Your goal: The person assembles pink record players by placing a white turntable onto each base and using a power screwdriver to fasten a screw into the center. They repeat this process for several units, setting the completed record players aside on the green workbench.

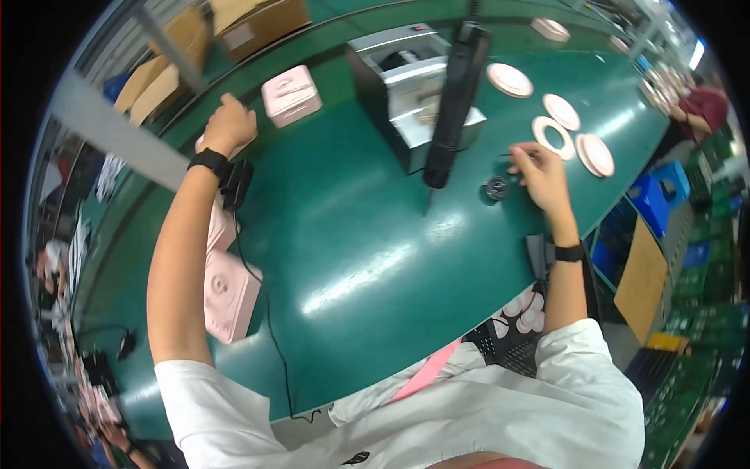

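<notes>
My left hand reaches to the far left, its fingers curled over a pink plastic housing, most of which is hidden under hand and wrist. At the right, my right hand pinches a small thin dark piece, too small to name. Just left of that hand, a round black part lies on the green table. A black electric screwdriver hangs upright between the hands, bit pointing down.
A metal-fronted box machine stands behind the screwdriver. Pink housings sit at the back left and beside my left forearm. Pink discs and a ring lie far right. A black cable crosses the table. A co-worker works beyond.
</notes>
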